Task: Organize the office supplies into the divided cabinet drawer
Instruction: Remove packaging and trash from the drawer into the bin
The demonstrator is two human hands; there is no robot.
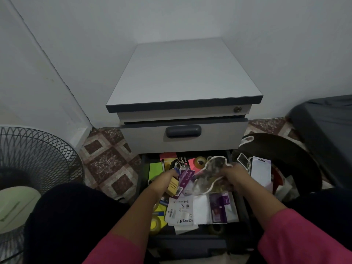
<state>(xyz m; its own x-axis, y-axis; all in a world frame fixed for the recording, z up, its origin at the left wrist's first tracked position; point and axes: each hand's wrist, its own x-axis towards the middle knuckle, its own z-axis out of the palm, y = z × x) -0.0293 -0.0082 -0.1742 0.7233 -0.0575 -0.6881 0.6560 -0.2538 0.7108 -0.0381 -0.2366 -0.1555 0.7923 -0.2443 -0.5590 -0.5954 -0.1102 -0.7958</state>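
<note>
The grey cabinet [182, 77] has its bottom drawer [142, 185] pulled out, crammed with mixed supplies. My right hand [231, 175] grips a clear plastic pouch with a white edge [209, 174] above the drawer's middle. My left hand [167, 177] reaches into the pile and holds a small yellow box [173, 186] beside a purple packet [185, 178]. Around them lie green sticky notes [155, 170], a tape roll [200, 161], a battery pack [182, 162], white packaging cards [180, 210] and another purple packet [219, 208]. The drawer's dividers are hidden under the clutter.
The middle drawer [182, 134] above is shut, overhanging the open one. A standing fan [34, 161] is on the left floor. A dark round bin [282, 149] with loose packaging [261, 170] sits right. My knees flank the drawer.
</note>
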